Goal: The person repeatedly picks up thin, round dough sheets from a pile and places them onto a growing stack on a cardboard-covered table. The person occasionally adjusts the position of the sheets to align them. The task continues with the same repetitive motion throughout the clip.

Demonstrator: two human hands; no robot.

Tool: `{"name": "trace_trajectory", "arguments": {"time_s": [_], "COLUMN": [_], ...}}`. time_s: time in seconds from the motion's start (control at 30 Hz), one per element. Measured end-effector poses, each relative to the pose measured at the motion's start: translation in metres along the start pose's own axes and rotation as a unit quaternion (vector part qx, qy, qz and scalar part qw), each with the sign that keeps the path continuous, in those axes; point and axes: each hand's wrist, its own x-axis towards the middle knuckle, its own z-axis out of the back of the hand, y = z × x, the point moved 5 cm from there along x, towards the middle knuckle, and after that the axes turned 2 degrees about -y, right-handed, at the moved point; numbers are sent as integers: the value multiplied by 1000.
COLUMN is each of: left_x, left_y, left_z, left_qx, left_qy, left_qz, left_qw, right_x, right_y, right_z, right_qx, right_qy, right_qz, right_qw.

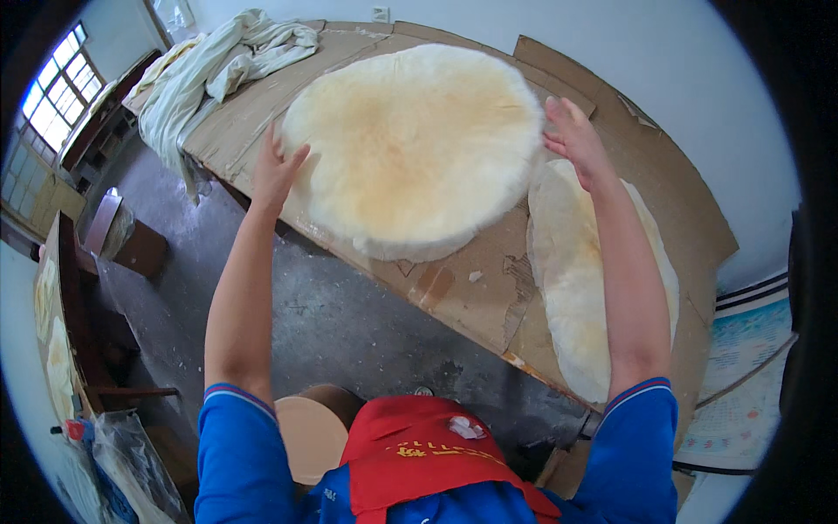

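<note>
A thick oval pad of fluffy cream fibre (412,144), yellowish in the middle, lies on a cardboard-covered table (452,304). My left hand (278,170) is at its left edge, thumb and fingers spread. On the opposite side, my right hand (576,141) has its fingertips at the pad's right edge, palm facing inward. Neither hand visibly grips the fibre, though slight contact is hard to judge. A longer, narrower pad of similar fibre (569,281) lies to the right, partly hidden under my right forearm.
Crumpled white cloth (229,65) hangs over the table's far left end. Below the front edge stand a round-topped stool or drum (311,435) and the concrete floor (327,314). A brown bin (134,242) and a side table (62,327) are at left; walls border the back.
</note>
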Motion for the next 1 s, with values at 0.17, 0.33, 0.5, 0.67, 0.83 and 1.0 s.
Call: {"name": "trace_trajectory", "arguments": {"time_s": [0.17,0.33,0.5,0.67,0.83,1.0], "left_x": [24,29,95,144,170,188], "left_y": [66,103,122,124,139,144], "left_z": [-96,-182,-174,-157,-149,-152], "left_qx": [266,417,321,344,267,303], "left_qy": [138,320,369,424,433,382], "left_qz": [-183,-286,-321,-372,-389,-424], "left_qw": [936,801,811,751,768,763], "right_x": [8,-39,-12,65,126,154], "right_y": [-77,-150,-171,-195,-206,-218], "right_z": [-21,-54,-95,-143,-180,-180], "right_qx": [-5,57,98,97,171,197], "right_qy": [65,118,92,17,-77,-176], "right_qz": [10,-150,-177,-94,-156,-229], "right_qw": [998,980,975,991,970,937]}}
